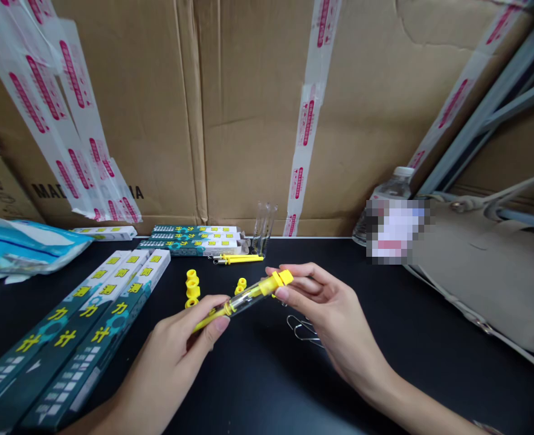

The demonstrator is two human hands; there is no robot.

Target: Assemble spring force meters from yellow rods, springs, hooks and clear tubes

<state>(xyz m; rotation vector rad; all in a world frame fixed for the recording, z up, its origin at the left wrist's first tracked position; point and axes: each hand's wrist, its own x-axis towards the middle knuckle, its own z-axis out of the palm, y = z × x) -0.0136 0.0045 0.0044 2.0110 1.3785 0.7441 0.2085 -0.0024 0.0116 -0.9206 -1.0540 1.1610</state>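
Note:
Both my hands hold one clear plastic tube (244, 299) with a yellow inner part, slanting up to the right above the black table (258, 374). My left hand (180, 344) pinches its lower end between thumb and fingers. My right hand (325, 308) grips the upper end at the yellow cap (281, 279). Several loose yellow caps (193, 287) lie just behind the tube. Thin wire hooks (301, 329) lie under my right hand.
Three long teal and white boxes (67, 338) lie at the left, more boxes (194, 238) at the back with yellow rods (237, 258) and clear tubes (264, 229). A cardboard wall (249, 109) stands behind. A water bottle (391, 199) and beige bag (484, 272) sit right.

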